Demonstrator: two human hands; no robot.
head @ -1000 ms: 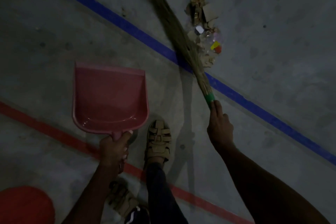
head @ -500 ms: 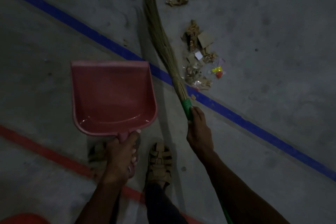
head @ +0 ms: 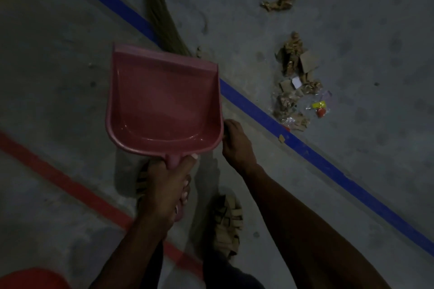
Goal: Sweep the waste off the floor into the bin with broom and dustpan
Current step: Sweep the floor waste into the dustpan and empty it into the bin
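Observation:
My left hand (head: 165,185) grips the handle of a pink dustpan (head: 164,105), held above the floor with its mouth facing away from me. My right hand (head: 237,145) is closed just right of the pan's rear corner; the broom's handle is hidden behind the pan, and its straw bristles (head: 162,21) stick out beyond the pan's far edge, across the blue line. A pile of waste (head: 296,82), cardboard scraps, clear plastic, a yellow and a red bit, lies on the floor right of the pan. A separate crumpled scrap (head: 278,3) lies farther off.
A blue line (head: 305,148) runs diagonally across the grey concrete floor, a red line (head: 70,187) nearer me. My sandalled feet (head: 227,225) stand below the pan. A red round object (head: 32,279) shows at the bottom left corner. A small scrap (head: 281,138) lies on the blue line.
The broom has swung left, away from the waste pile, and now lies behind the dustpan. My right hand moved left toward the pan. The view shifted so the pile sits farther right.

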